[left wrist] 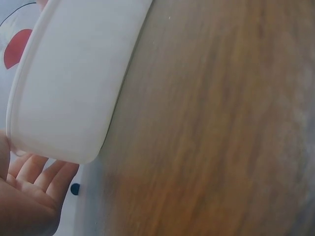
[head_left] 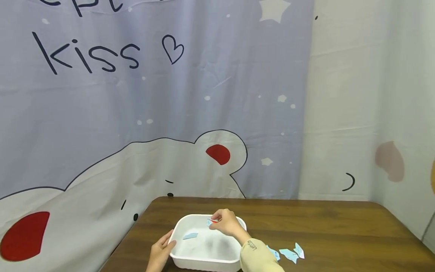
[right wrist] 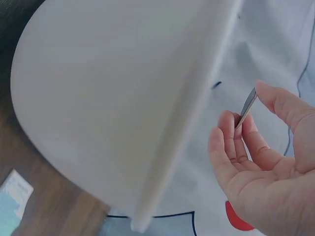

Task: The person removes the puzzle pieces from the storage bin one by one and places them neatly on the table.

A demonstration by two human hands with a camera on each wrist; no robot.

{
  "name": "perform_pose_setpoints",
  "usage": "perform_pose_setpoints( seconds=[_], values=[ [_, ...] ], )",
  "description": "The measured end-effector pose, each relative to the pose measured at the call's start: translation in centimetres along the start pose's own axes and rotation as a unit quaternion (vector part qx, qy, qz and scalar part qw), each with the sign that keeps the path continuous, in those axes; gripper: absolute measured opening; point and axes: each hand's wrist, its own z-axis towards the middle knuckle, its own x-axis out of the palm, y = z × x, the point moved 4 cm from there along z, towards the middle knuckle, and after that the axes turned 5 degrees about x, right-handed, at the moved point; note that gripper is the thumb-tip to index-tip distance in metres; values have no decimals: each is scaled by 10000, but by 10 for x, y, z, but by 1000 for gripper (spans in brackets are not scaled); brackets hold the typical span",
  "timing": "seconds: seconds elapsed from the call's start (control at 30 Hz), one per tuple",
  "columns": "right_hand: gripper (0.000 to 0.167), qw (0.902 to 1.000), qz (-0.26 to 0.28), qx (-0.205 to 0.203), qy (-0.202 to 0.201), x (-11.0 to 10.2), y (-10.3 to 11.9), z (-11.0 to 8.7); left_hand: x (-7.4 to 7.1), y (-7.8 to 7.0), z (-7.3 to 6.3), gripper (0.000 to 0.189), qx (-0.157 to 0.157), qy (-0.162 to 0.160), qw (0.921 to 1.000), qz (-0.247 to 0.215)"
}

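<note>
A white plastic tub (head_left: pixel 207 261) stands on the table. My left hand (head_left: pixel 159 252) grips its left rim; in the left wrist view the thumb lies at the rim and the fingers (left wrist: pixel 43 173) are against the outer wall. Over the tub's far side, my right hand (head_left: pixel 228 223) pinches a thin, light blue and red card piece (head_left: pixel 209 222) between thumb and fingers. The right wrist view shows this card piece (right wrist: pixel 247 105) nearly edge-on. Inside the tub, toward the left, lies a light blue strip (head_left: pixel 190 236).
Irregular light blue card pieces (head_left: pixel 289 255) lie on the wooden table (head_left: pixel 326 223) right of the tub, one partly hidden by the right sleeve (head_left: pixel 261 256). Behind the table hangs a printed cloth (head_left: pixel 204 94).
</note>
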Motion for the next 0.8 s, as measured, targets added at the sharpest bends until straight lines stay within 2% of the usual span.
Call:
perform_pose_setpoints(
  seconds=[0.2,0.37,0.8],
  values=[
    [26,9996,264,-28,-70,-18,1,-9,-2,1,-1,49,-165,-4,9999,43],
    [27,9992,357,-91,-163,-43,-4,-22,0,-1,0,49,-201,12,9998,59],
    [30,9983,-17,327,-485,-116,-47,-68,2,-1,2,50,-379,-41,9993,44]
  ],
)
